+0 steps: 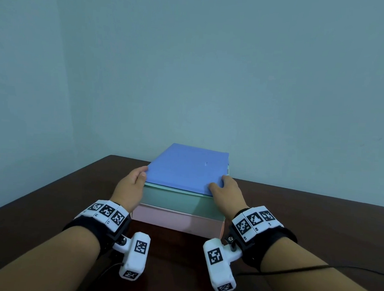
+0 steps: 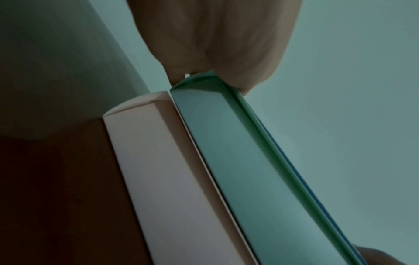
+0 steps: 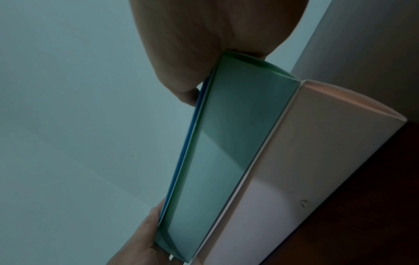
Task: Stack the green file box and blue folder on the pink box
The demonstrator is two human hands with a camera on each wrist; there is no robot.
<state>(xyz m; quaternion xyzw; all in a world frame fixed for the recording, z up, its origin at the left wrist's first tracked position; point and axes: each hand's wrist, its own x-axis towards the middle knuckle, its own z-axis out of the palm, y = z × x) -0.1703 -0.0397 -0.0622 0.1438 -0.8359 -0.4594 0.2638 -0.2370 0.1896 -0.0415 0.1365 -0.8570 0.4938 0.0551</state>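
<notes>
On the dark brown table, the pink box (image 1: 177, 222) (image 2: 170, 170) (image 3: 294, 161) carries the green file box (image 1: 178, 202) (image 2: 238, 170) (image 3: 231, 143). The blue folder (image 1: 185, 167) (image 3: 193, 129) lies flat on top of the green one. My left hand (image 1: 131, 184) (image 2: 215, 44) grips the near left corner of the green box, thumb at the folder's edge. At the near right corner my right hand (image 1: 226, 189) (image 3: 204, 35) holds box and folder together, thumb on the blue cover. The fingers' far sides are hidden behind the stack.
The table (image 1: 294, 219) stands against a pale blue-green wall (image 1: 213, 68), with the stack near its far edge. A black cable (image 1: 314, 268) trails over the table to the right of my right forearm.
</notes>
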